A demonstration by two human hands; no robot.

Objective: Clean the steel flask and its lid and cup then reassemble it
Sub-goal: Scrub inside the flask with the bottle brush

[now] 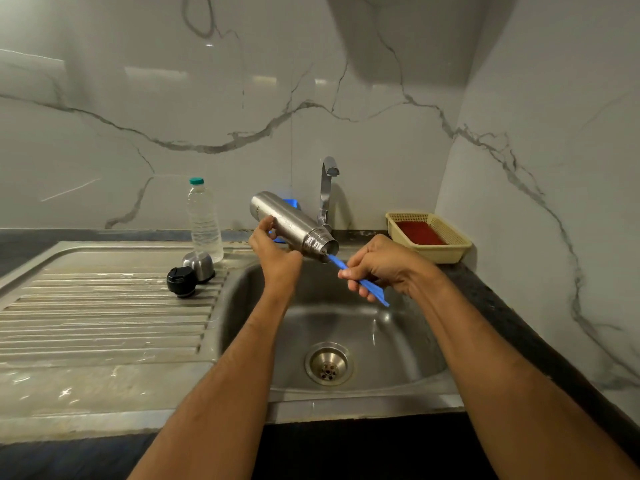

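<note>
A: Flask?
B: Steel flask (289, 223) held tilted over the sink basin (391, 337), open mouth pointing down-right, base up-left. Left hand (275, 252) grips it round the body from below.
A: Right hand?
B: Right hand (384, 268) curled round a blue brush handle (367, 284); the handle's far end goes into the flask mouth. Bristles hidden, can't tell.
A: Lid and cup?
B: Both on the ribbed drainboard (104, 317), left of the basin. Black lid (181, 281) in front, steel cup (199, 266) upside down just behind, touching or nearly so.
A: Rest?
B: Clear plastic water bottle (204, 221) with green cap, upright behind the cup. Tap (327, 192) behind the flask. Beige basket (429, 237) with something red inside, on the counter right of the tap. Something blue behind the flask, mostly hidden.
</note>
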